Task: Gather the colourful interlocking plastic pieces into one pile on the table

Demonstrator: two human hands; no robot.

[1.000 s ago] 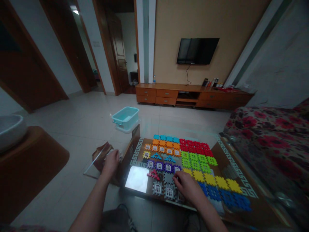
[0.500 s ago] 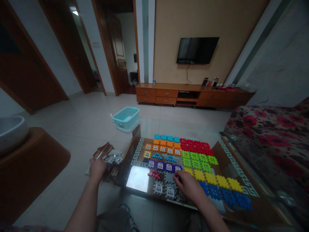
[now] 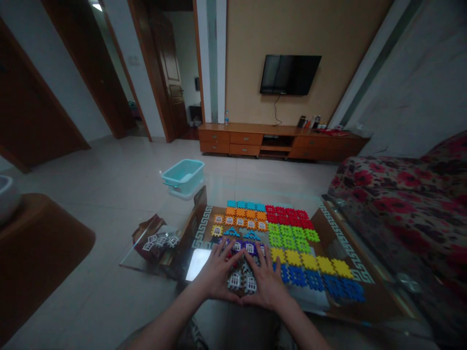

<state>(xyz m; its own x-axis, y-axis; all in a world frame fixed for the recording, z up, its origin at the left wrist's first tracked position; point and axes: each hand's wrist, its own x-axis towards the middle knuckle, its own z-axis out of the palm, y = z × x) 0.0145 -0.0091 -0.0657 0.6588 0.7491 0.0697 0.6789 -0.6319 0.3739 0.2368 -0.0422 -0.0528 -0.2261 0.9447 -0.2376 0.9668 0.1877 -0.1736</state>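
Observation:
My left hand [image 3: 218, 272] lies with fingers spread over the front left of the glass table, partly covering a red arch piece [image 3: 234, 262]. Beside it my right hand [image 3: 269, 282] is also spread, and the thumbs meet at the near edge. Between the hands show grey window tiles [image 3: 234, 280], which both hands appear to touch. The fingertips reach a row of purple window tiles [image 3: 250, 248]. Yellow tiles [image 3: 294, 257] and blue tiles [image 3: 305, 277] lie to the right of my right hand.
Orange window tiles [image 3: 240, 221], blue arch pieces [image 3: 251, 235], green tiles [image 3: 288, 241] and red tiles [image 3: 290, 214] lie farther back. More window pieces [image 3: 160, 241] sit off the left end. A turquoise tub [image 3: 183, 177] stands on the floor. At right is a flowered sofa [image 3: 386, 194].
My left hand has moved right, from the window pieces at the left end to the grey tiles. My right hand has shifted slightly and spread its fingers. The view has turned a little.

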